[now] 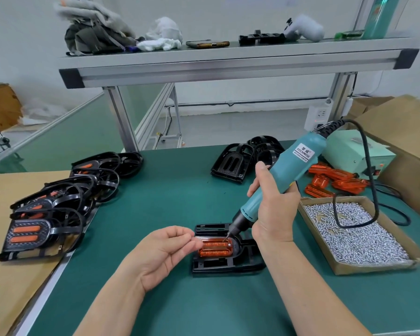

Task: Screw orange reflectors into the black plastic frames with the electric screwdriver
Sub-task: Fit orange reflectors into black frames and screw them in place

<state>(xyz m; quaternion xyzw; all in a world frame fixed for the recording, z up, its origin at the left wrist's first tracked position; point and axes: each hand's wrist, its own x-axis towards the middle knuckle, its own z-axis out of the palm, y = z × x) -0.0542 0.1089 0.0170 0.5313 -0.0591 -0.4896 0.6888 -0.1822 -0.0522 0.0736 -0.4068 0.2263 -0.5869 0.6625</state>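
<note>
Right hand [274,209] fingers clamp the teal electric screwdriver [294,163], bit on the orange reflector [216,248] in the near black frame [228,265]; left hand [163,255] fingertips pinch its left end.

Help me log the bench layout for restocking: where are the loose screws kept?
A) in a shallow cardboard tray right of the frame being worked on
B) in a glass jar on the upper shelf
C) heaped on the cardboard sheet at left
A: the silver screws fill a shallow cardboard tray, right of the black frame and of the right hand that grips the electric screwdriver.
</note>
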